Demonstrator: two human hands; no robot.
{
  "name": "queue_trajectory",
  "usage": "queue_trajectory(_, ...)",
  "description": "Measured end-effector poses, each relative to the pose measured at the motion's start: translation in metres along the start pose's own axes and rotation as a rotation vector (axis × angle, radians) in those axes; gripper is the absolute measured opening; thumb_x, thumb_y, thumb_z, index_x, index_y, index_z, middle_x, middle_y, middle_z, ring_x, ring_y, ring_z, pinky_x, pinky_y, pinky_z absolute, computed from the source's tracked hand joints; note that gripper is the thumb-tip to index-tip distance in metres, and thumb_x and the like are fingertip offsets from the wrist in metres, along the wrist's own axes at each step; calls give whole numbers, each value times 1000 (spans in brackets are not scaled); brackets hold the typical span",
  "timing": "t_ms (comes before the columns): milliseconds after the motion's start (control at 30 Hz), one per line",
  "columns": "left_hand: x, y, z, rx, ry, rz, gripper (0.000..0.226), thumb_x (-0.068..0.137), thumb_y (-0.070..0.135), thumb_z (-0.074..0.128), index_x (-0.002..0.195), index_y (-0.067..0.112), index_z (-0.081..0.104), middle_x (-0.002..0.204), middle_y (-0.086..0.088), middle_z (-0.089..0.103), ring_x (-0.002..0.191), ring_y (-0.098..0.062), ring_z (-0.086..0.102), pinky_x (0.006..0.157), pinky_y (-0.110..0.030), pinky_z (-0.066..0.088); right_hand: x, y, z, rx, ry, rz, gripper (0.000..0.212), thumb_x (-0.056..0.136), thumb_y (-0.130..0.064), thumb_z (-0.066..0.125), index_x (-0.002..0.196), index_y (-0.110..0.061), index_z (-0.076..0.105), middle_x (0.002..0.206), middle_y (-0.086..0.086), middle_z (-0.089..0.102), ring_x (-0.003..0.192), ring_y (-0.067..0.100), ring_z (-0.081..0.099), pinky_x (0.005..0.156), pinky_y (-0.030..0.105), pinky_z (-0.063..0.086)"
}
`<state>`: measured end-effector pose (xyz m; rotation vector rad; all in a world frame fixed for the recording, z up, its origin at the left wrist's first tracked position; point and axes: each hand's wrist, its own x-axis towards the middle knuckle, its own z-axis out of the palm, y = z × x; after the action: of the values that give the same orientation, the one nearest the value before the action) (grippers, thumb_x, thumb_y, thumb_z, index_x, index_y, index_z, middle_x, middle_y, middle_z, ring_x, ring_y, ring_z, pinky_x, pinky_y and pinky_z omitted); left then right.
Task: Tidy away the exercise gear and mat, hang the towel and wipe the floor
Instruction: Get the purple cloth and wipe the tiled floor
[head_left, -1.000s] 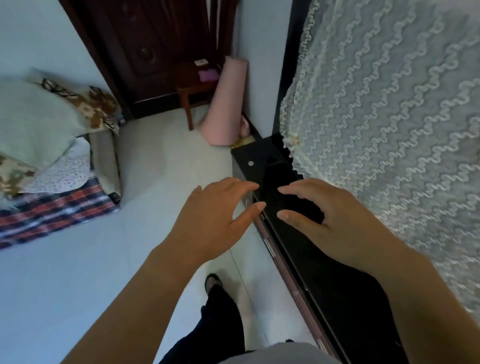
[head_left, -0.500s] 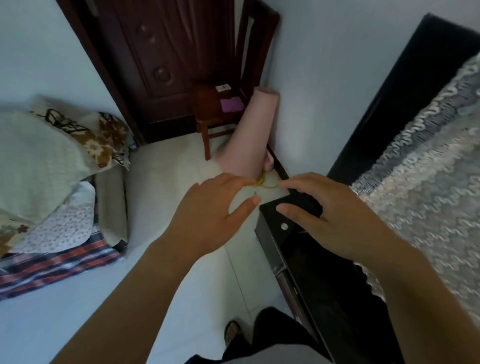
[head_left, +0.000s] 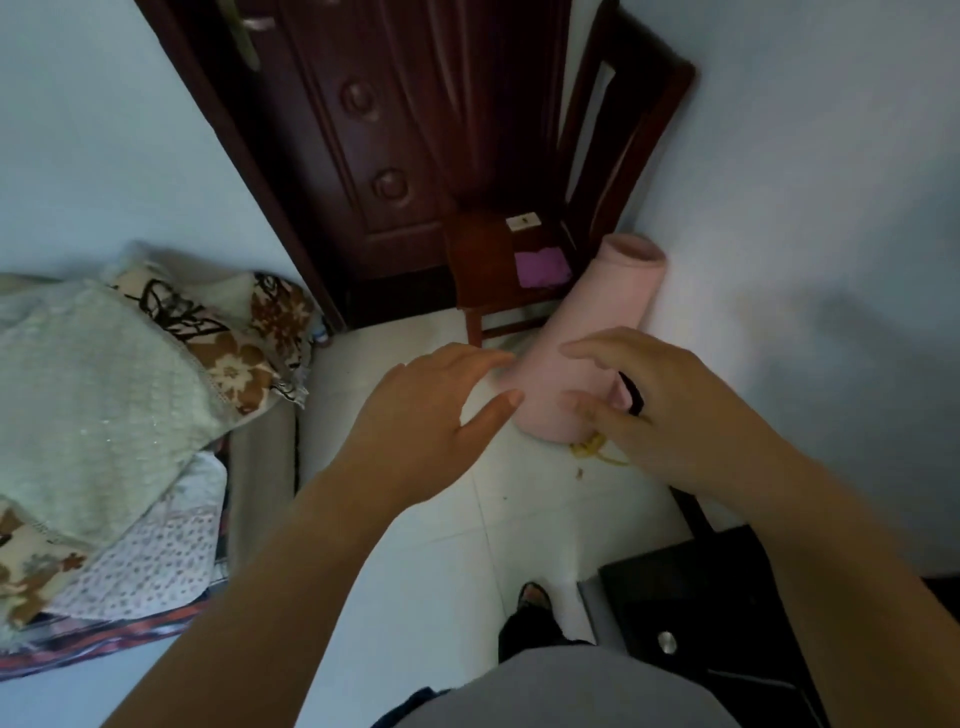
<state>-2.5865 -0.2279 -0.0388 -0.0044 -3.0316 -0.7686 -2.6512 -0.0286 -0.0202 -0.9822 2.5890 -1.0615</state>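
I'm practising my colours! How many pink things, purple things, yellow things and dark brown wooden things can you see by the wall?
Pink: 1, the rolled-up pink foam mat
Purple: 1, the purple cloth on the chair seat
Yellow: 1, the tangled yellow cord on the floor
Dark brown wood: 2, the wooden chair and the carved wooden door
Total: 5

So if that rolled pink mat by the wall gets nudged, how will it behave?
The mat leans tilted against the wall, so a sideways push would probably topple it. Being a cylinder, it may then roll. It looks like foam, likely light and slightly squashy.
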Motion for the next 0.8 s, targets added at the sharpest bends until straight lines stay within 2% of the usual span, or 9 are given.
queue_trajectory(67,33,-17,-13,-13,9,-36,57,86,62,28,131,32,47,128,9,53,114,-10,51,95,-39,44,47,4,-2,-10,-25,-31,61,73,-62,40,123,-30,52,107,-28,45,93,-19,40,78,-5,29)
queue_trajectory(133,58,-37,-23,-24,20,-66,57,86,61,28,131,31,47,129,9,53,115,-10,50,97,-36,44,85,6,-2,-13,-53,-38,66,72,-62,39,128,-29,49,113,-23,44,97,-15,37,77,-3,30)
queue_trajectory(233,89,-66,-32,-40,32,-72,64,83,65,24,130,30,49,128,8,54,115,-10,51,97,-34,44,130,11,2,-11,-78,-51,65,74,-61,41,131,-30,47,119,-24,42,105,-13,36,82,-4,27)
queue_trajectory(367,146,-114,-46,-67,31,-69,64,82,65,24,130,29,49,128,8,54,115,-8,50,97,-28,41,204,24,16,-30,-80,-42,58,78,-55,46,129,-26,51,119,-20,45,104,-15,34,82,-8,24)
queue_trajectory(567,237,-197,-82,-93,-23,-34,63,84,64,26,132,30,47,132,8,52,118,-8,49,98,-37,44,314,34,45,-83,-72,5,46,84,-41,58,126,-21,54,120,-12,51,103,-10,39,82,-6,26)
queue_trajectory(700,295,-246,-117,-60,-71,25,58,86,61,29,132,30,46,132,9,51,119,-9,48,99,-40,42,388,29,55,-71,-32,85,55,79,-52,52,127,-24,53,123,-11,52,109,1,48,86,8,33)
queue_trajectory(800,343,-273,-134,-17,-134,76,53,89,57,34,133,30,45,133,9,49,119,-8,47,100,-34,40,428,35,51,-111,15,140,54,80,-51,55,128,-26,52,126,-11,51,113,3,46,85,5,31)
